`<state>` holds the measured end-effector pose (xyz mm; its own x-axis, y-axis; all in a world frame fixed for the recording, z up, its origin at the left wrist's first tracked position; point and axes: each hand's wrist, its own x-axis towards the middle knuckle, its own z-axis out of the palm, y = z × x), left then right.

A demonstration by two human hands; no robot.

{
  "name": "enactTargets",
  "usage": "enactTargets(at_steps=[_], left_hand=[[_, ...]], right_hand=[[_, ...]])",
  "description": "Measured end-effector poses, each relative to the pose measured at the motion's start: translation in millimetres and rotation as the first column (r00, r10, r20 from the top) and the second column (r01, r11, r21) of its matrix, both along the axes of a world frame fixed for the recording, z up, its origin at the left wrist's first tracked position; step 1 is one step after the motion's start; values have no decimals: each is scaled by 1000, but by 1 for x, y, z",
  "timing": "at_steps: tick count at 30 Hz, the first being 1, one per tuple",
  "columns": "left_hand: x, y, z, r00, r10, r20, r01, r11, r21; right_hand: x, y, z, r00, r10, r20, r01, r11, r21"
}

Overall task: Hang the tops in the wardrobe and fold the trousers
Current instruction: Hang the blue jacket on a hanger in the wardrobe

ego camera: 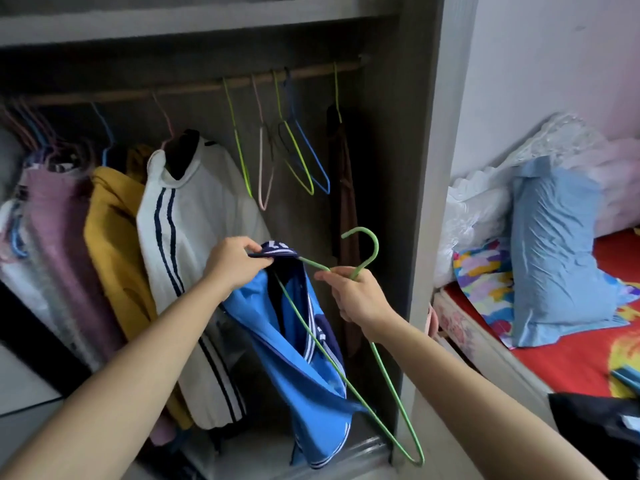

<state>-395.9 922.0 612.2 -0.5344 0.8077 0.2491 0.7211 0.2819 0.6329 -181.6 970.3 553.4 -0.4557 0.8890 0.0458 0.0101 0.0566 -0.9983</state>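
A blue top (277, 341) with navy and white trim hangs from my left hand (235, 261), which pinches its collar in front of the open wardrobe. My right hand (353, 296) grips the neck of a green wire hanger (360, 251) just below its hook. One arm of the hanger runs inside the top's neck opening; the other arm sticks out low to the right. The wooden rail (194, 86) crosses the wardrobe above both hands.
On the rail hang a white striped top (194, 216), a mustard top (114, 237), a mauve garment (55, 216), several empty wire hangers (287, 147) and a brown garment (343, 188). The wardrobe's grey side panel (422, 168) stands right. A bed with a blue pillow (561, 258) lies beyond.
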Motion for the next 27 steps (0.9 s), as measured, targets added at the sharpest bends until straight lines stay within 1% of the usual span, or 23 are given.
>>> enactTargets(at_steps=[1,2,3,4,5,7,8,9,10,11,12,13,14,16,18,20,22,25,27], left_hand=[[-3,-3,-2,996,-54,69,55,998,-13],[-4,-5,-2,988,-86,125,87,996,0],[-2,-6,-1,983,-97,158,93,995,31],[0,-5,0,984,-91,152,82,994,66],[3,-4,1,988,-80,130,68,993,95],[15,-2,3,993,-77,88,65,989,130],[22,-2,4,993,-99,71,87,986,145],[29,-1,4,990,-133,45,125,980,154],[34,0,6,986,-167,10,163,975,149],[36,1,8,981,-192,-38,195,971,139],[36,2,11,973,-211,-93,222,966,134],[35,4,13,960,-235,-152,256,957,136],[34,5,15,941,-270,-204,301,944,135],[34,11,16,889,-368,-272,408,907,107],[39,18,18,832,-460,-310,487,873,10],[46,24,21,813,-527,-249,522,848,-93],[52,28,24,820,-531,-212,518,847,-119],[59,30,25,834,-498,-237,485,867,-116],[62,32,20,841,-469,-268,460,882,-99]], right_hand=[[-2,0,2,1000,11,7,-11,996,86],[-4,0,2,999,19,48,-28,984,177],[-6,0,-1,994,25,106,-50,967,248],[-7,2,-9,984,25,177,-76,954,290],[-9,4,-19,964,32,265,-114,947,302],[-13,8,-36,890,44,454,-168,957,237],[-14,10,-40,871,28,490,-142,970,198],[-13,13,-42,887,-1,461,-77,986,150],[-11,16,-39,930,-40,366,17,998,66],[-8,19,-34,970,-91,226,101,994,-32],[-3,22,-28,985,-146,97,156,982,-104],[1,25,-21,984,-180,10,180,976,-125],[6,26,-13,981,-190,-33,186,977,-99],[15,26,1,982,-165,-87,166,986,4],[22,28,11,982,-124,-145,135,989,64],[28,31,17,980,-91,-177,108,990,90],[31,34,18,982,-82,-168,104,987,125],[37,40,19,984,-82,-159,111,977,181],[39,44,22,988,-107,-109,130,964,233]])
